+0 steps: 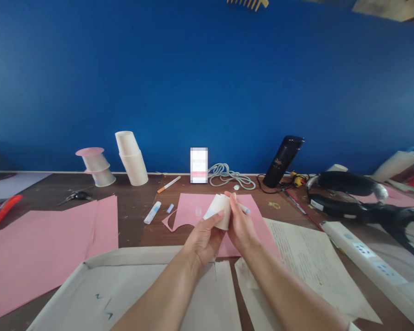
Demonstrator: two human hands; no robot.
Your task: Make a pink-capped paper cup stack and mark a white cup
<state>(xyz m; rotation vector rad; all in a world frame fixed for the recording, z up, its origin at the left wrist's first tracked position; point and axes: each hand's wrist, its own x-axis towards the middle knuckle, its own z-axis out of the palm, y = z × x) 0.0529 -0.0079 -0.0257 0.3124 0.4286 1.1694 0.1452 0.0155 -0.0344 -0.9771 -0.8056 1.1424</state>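
Observation:
A white paper cup (pixel 222 209) is tilted between my two hands, above a sheet of pink paper (pixel 189 202) with a curved cut in its left edge. My left hand (pixel 207 236) is closed round the cup's lower left side, thumb on its wall. Against the cup's right side rests my right hand (pixel 240 227), fingers pointing up. A white pen-like tube (pixel 244 208) with a pale violet end sticks out behind that hand, apparently held in it. Left of the pink sheet lie a small violet cap (pixel 170 208) and a white-and-blue glue stick (pixel 152 213).
Stacked paper cups (pixel 133 158) and two cups joined with pink discs (pixel 95 166) stand at the back left. A phone (pixel 198 165), coiled cable (pixel 229 175) and black bottle (pixel 283 161) line the wall. Headphones (pixel 352 202) and a power strip (pixel 365 253) lie right; a white box lid (pixel 131 255) in front.

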